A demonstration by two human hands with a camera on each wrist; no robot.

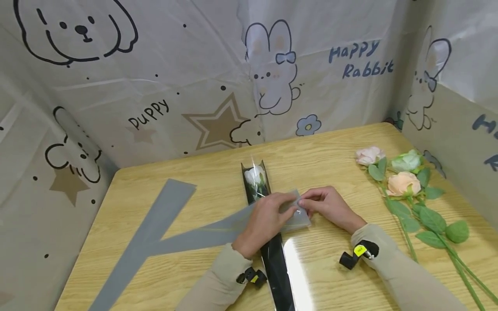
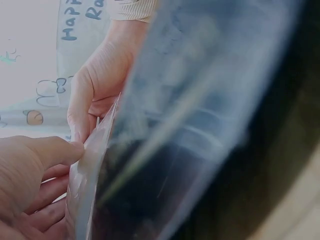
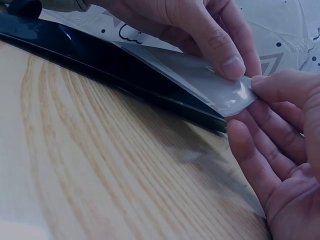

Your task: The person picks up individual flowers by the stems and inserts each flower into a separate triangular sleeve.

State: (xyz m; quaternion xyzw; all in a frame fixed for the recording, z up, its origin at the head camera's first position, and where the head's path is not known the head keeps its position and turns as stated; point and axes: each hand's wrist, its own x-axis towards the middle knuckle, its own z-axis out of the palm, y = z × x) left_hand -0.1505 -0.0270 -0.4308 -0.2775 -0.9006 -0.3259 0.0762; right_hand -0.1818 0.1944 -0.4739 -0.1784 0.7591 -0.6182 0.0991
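Observation:
A white rose lies in a long black flower sleeve with a clear front, on the wooden table. Across the sleeve runs a wide grey ribbon. My left hand is over the sleeve and pinches the ribbon near its right end, thumb on top, as the right wrist view shows. Just right of the sleeve, my right hand pinches the glossy tip of that ribbon end between thumb and fingers. In the left wrist view the sleeve is close and blurred, with a pale stem behind the clear film.
Another length of the grey ribbon lies slanted on the left of the table. At the right lie a pink rose, a pale green rose and a peach rose, with long leafy stems. Printed cloth walls stand around the table.

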